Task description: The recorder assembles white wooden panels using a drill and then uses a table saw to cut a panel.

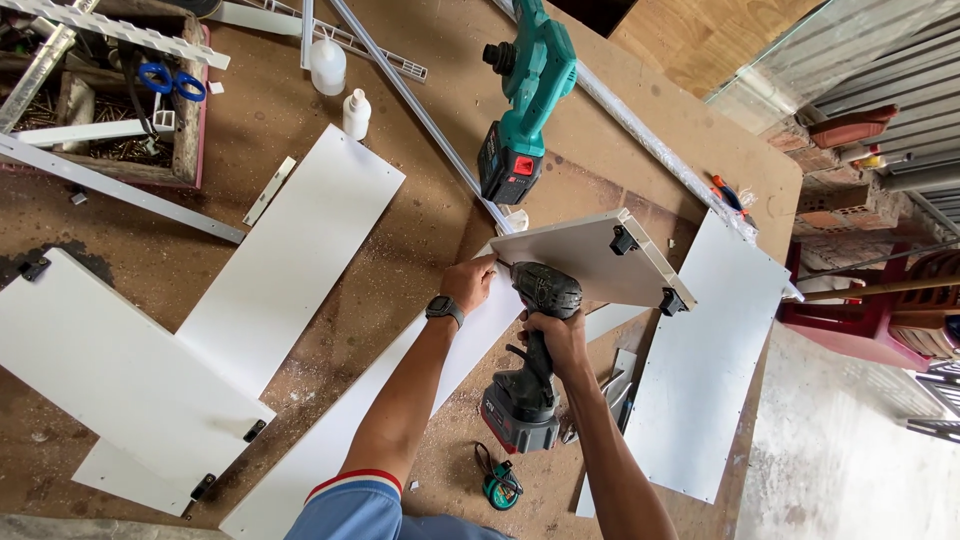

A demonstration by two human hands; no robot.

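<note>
Clearly, from the head camera I see my right hand (556, 335) clenched around the grip of a dark cordless drill (532, 350), its nose pointing up against the near edge of a small white panel (585, 258). That panel is tilted, raised off the brown surface (430, 215), with two black brackets (624, 240) along its far edge. My left hand (469, 283), a black watch (445, 308) on its wrist, sits at the panel's near left corner; its fingers are tucked against the edge and partly hidden, so I cannot tell whether they pinch the panel or only press on it. The drill's tip is hidden between my left hand and the panel.

Long white boards (290, 250) lie flat to the left, another (700, 370) to the right, its lower end cut off behind my right forearm. A teal power tool (525, 90) rests well beyond the panel. Two white bottles (340, 85) stand near the far edge. Something small and green (500, 485) lies by the drill's battery; I cannot make out what.
</note>
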